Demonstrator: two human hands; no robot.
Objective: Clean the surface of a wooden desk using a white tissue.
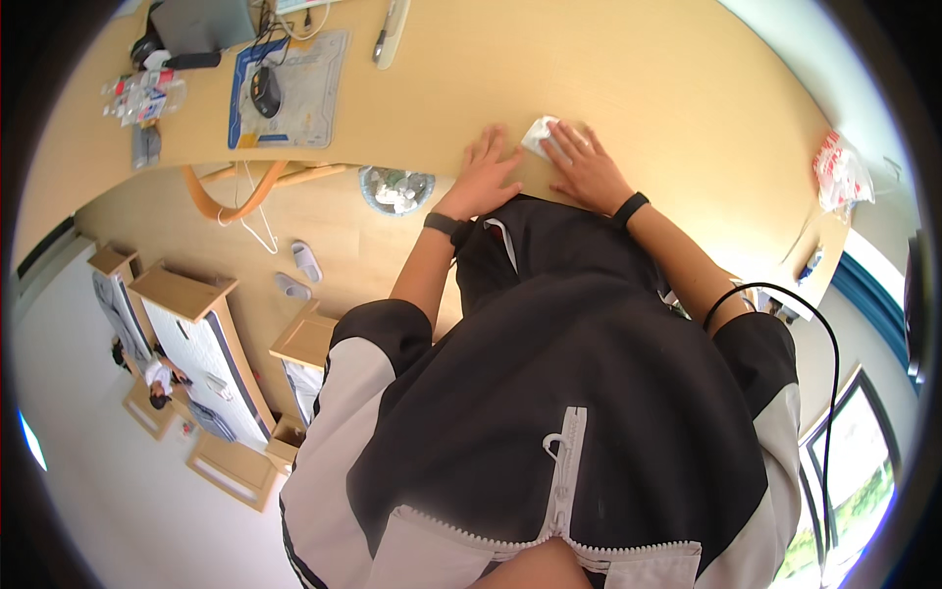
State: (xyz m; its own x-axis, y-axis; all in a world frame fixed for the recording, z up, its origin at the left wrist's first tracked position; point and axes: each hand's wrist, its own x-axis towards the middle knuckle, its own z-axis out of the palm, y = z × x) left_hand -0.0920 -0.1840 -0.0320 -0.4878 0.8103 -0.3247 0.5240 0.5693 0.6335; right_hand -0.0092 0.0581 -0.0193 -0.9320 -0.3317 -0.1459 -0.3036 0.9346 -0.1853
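Note:
My left hand (486, 174) rests palm down near the front edge of the light wooden desk (625, 66), its fingers spread and nothing seen under it. To its right, my right hand (586, 166) lies flat with its fingers over a folded white tissue (540, 137), pressing it against the desktop. Part of the tissue shows left of the fingers; the rest is hidden beneath them. The two hands are apart, and a dark band circles each wrist.
On the left stand a mouse (266, 92) on a mouse pad (313, 96), plastic bottles (151, 96) and a laptop (206, 26). A plastic bag (843, 173) is at the far right. Below the desk edge are a wooden chair (257, 202) and a waste bin (397, 191). A person sits on a bed.

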